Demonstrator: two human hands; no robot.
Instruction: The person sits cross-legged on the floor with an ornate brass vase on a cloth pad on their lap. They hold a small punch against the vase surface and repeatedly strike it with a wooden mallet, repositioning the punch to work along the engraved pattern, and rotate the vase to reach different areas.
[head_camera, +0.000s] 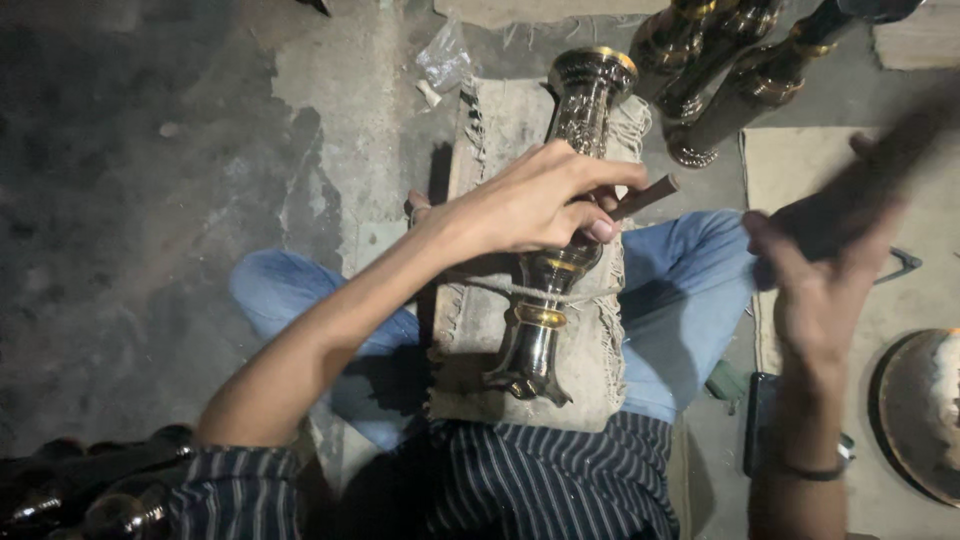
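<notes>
A metal vase (556, 250) is laid lengthwise on a cloth-covered board (490, 330) across the lap, at the centre of view. A short wooden-handled tool (642, 197) is pinched against it by the curled fingers of the left hand (535, 200). At three o'clock, a dark stick (880, 165) is gripped in the closed, blurred right hand (815, 290). More vases (720, 70) are stacked at one o'clock.

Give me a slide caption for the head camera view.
Left hand steadies a chisel on a brass vase; blurred right hand raised.
</notes>
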